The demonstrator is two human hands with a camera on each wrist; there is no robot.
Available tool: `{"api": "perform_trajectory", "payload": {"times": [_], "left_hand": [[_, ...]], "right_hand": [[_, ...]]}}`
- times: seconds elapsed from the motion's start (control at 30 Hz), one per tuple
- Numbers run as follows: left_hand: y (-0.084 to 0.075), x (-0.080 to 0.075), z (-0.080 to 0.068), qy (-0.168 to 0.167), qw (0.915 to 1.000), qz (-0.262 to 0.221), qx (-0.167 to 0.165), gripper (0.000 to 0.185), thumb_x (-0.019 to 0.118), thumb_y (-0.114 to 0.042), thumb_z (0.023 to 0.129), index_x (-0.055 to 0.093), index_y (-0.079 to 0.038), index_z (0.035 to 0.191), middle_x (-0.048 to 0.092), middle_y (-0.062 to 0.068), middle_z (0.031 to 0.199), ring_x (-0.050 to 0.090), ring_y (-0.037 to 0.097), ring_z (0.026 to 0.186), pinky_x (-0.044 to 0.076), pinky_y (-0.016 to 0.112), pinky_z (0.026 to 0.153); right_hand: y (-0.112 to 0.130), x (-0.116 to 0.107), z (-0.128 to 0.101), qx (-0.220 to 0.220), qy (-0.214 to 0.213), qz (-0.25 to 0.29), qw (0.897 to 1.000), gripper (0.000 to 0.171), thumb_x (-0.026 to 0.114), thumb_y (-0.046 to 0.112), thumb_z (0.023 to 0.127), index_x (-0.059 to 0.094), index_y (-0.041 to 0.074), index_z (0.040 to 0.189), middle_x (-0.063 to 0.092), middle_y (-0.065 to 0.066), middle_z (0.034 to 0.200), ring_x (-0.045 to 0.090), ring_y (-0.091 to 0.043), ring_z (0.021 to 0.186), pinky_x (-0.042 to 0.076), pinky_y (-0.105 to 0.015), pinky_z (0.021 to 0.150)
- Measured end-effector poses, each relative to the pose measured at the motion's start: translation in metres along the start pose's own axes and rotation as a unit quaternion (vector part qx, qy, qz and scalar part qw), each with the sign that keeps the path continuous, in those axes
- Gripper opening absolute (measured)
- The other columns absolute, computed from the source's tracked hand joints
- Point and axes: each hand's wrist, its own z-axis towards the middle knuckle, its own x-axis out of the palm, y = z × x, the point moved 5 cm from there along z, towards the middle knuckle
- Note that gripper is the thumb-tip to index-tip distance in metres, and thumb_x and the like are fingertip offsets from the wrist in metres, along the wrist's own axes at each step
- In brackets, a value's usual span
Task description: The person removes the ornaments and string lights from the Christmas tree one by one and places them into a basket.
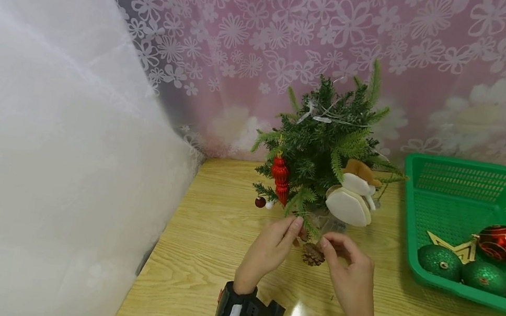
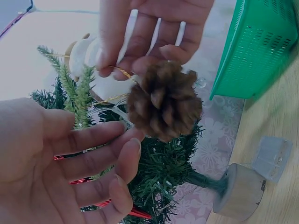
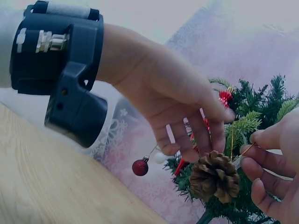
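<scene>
A brown pine cone (image 1: 313,254) hangs from a thin gold cord (image 3: 247,149) beside a light-green branch tip (image 2: 83,95) of a small artificial Christmas tree (image 1: 315,155). The person's right hand (image 1: 353,270) pinches that cord between thumb and index finger, just right of the cone. Opposite, the left hand (image 1: 270,247) is at the branch tip with its fingers loosely bent and spread; whether they touch the needles is unclear. In the left wrist view its thumb and index finger (image 2: 98,135) stand apart. The cord's loop runs toward the branch, its far end partly hidden.
On the tree hang a red spiral ornament (image 1: 280,177), a snowman ornament (image 1: 349,204) and a small dark-red ball (image 1: 260,202). A green basket (image 1: 408,219) at the right holds several baubles and a gold star (image 1: 461,251). A patterned curtain (image 1: 246,62) stands behind.
</scene>
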Motion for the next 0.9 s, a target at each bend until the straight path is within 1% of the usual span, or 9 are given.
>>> {"api": "perform_trajectory", "payload": {"times": [0.13,0.23,0.3,0.37,0.5,0.6,0.77,0.9], "left_hand": [[0.001,0.002,0.001,-0.004,0.9999,-0.014,0.006,0.043,0.033,-0.027,0.107,0.065,-0.001,0.091,0.067,0.013,0.087,0.066,0.024,0.075,0.051,0.019,0.067],[0.003,0.003,0.001,-0.007,0.9995,-0.032,-0.001,0.043,0.035,-0.027,0.107,0.065,-0.001,0.091,0.067,0.012,0.086,0.066,0.022,0.075,0.051,0.020,0.067],[0.004,0.004,0.001,-0.008,0.9991,-0.040,-0.006,0.042,0.035,-0.027,0.107,0.066,-0.002,0.092,0.067,0.010,0.086,0.066,0.019,0.074,0.051,0.020,0.066],[0.005,0.005,0.001,-0.008,0.9989,-0.043,-0.012,0.043,0.035,-0.028,0.107,0.067,-0.002,0.093,0.068,0.010,0.087,0.065,0.016,0.074,0.051,0.020,0.066],[0.007,0.004,0.001,-0.009,0.9988,-0.046,-0.012,0.044,0.035,-0.028,0.107,0.067,0.000,0.095,0.069,0.010,0.087,0.063,0.011,0.073,0.051,0.020,0.067],[0.007,0.004,0.000,-0.009,0.9986,-0.050,-0.012,0.044,0.035,-0.028,0.107,0.067,0.001,0.096,0.069,0.009,0.087,0.064,0.012,0.073,0.052,0.021,0.067],[0.008,0.003,-0.001,-0.008,0.9984,-0.052,-0.020,0.043,0.035,-0.028,0.107,0.067,-0.001,0.096,0.069,0.011,0.089,0.064,0.016,0.073,0.051,0.022,0.067],[0.009,0.003,-0.002,-0.008,0.9985,-0.048,-0.024,0.042,0.035,-0.028,0.107,0.067,-0.003,0.096,0.069,0.013,0.090,0.063,0.016,0.073,0.051,0.021,0.067]], "right_hand": [[0.005,0.000,0.003,0.006,-0.001,0.038,0.999,0.012,0.062,0.014,0.095,0.069,0.005,0.100,0.067,-0.004,0.090,0.061,-0.009,0.080,0.048,-0.019,0.068],[0.008,0.000,0.006,0.003,-0.005,0.066,0.998,0.011,0.062,0.011,0.095,0.068,0.003,0.100,0.066,-0.006,0.090,0.061,-0.011,0.079,0.048,-0.020,0.066],[0.009,0.000,0.008,-0.001,-0.008,0.073,0.997,0.011,0.062,0.009,0.095,0.068,0.002,0.100,0.066,-0.006,0.090,0.061,-0.011,0.078,0.048,-0.020,0.065],[0.011,-0.001,0.008,-0.004,-0.009,0.074,0.997,0.011,0.062,0.009,0.095,0.068,0.002,0.100,0.066,-0.006,0.090,0.061,-0.011,0.078,0.048,-0.020,0.066],[0.010,-0.002,0.008,0.000,-0.014,0.076,0.997,0.011,0.062,0.009,0.095,0.069,0.002,0.100,0.067,-0.005,0.089,0.062,-0.012,0.078,0.048,-0.020,0.066],[0.008,-0.005,0.007,0.008,-0.021,0.073,0.997,0.011,0.062,0.010,0.095,0.069,0.003,0.100,0.067,-0.006,0.089,0.062,-0.012,0.079,0.048,-0.019,0.067],[0.001,-0.013,0.004,0.020,-0.025,0.059,0.998,0.012,0.062,0.010,0.095,0.068,0.003,0.103,0.066,-0.008,0.092,0.060,-0.010,0.082,0.047,-0.017,0.070],[-0.007,-0.023,0.006,0.020,-0.037,0.042,0.998,0.013,0.062,0.008,0.095,0.068,0.002,0.104,0.067,-0.004,0.091,0.060,-0.007,0.082,0.046,-0.015,0.070]]}}
